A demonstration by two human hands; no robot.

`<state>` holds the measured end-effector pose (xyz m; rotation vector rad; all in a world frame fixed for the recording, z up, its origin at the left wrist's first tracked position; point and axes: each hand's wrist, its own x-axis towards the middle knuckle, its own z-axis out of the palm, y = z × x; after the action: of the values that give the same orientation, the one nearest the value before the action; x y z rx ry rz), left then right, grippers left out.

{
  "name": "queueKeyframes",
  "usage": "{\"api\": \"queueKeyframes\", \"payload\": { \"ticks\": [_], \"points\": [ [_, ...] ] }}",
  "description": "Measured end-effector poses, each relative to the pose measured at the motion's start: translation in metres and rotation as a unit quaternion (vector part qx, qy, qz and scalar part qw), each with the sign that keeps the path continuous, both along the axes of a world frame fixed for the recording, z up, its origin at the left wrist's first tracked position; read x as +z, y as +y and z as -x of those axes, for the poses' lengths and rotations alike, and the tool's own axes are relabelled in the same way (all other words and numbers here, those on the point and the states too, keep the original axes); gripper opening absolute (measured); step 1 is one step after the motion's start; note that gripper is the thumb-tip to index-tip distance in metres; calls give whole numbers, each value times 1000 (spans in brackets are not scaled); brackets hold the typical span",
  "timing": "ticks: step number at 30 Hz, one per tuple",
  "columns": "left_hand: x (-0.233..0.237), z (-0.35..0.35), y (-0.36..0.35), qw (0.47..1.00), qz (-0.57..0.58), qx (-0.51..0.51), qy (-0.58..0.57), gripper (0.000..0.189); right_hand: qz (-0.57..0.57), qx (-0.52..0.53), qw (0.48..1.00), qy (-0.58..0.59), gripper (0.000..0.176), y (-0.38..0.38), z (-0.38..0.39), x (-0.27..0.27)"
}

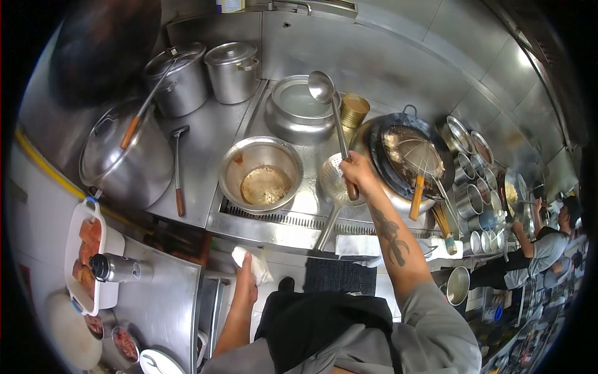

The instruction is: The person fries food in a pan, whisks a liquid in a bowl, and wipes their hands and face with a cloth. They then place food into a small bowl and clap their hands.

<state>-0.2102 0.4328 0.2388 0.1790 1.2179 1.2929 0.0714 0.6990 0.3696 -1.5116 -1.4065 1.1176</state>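
Observation:
My right hand [355,169] is closed around the handle of a steel ladle [322,87], whose bowl is raised toward the back of the stove. Beneath that hand lies a perforated skimmer [333,177], its handle pointing toward me. My left hand [247,277] grips a folded white cloth [256,264] below the stove's front edge. Right of the ladle sits a black wok [408,134] with a wire strainer [420,156] resting across it. A steel basin [261,174] with some brownish liquid stands left of the skimmer. Behind it is a round pot [302,109] of cloudy liquid.
Lidded pots [230,71] stand at the back left, near a large pot [128,156]. A white tub [93,255] of orange-brown pieces and a steel flask [118,268] sit at left. A tin can [354,111] stands behind the wok. Another person [536,243] works at far right.

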Motion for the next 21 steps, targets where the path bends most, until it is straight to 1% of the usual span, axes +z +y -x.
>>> {"api": "queueKeyframes", "payload": {
  "ticks": [3,6,7,8,9,10,11,12,14,15,18,20,21],
  "points": [
    [-11,13,-7,999,11,15,30,56,-17,-23,998,-52,10,43,17,-33],
    [-12,26,-16,998,31,55,20,55,92,16,996,-15,13,72,23,-47],
    [-23,35,-18,999,22,40,23,60,146,35,983,102,11,80,21,-45],
    [-21,39,-18,998,23,52,21,61,200,52,954,217,10,84,19,-35],
    [-18,43,-18,998,24,63,20,62,251,66,908,329,8,85,18,-28],
    [-16,48,-18,997,25,71,19,63,269,100,855,431,5,70,23,-2],
    [-18,52,-16,996,30,78,24,66,290,120,807,500,10,64,22,8],
    [-14,54,-13,995,31,89,21,64,308,140,753,565,14,58,19,16],
    [0,56,-3,993,32,112,13,60,299,135,734,595,20,33,17,37],
    [8,57,1,993,35,109,7,60,301,136,717,614,25,21,15,44],
    [6,57,11,996,6,85,27,60,311,149,665,662,33,-17,12,55],
    [-2,55,17,995,-12,93,18,59,304,141,668,665,37,-45,15,55],
    [4,53,18,996,-10,89,6,60,302,134,673,662,38,-58,15,54]
  ]
}}
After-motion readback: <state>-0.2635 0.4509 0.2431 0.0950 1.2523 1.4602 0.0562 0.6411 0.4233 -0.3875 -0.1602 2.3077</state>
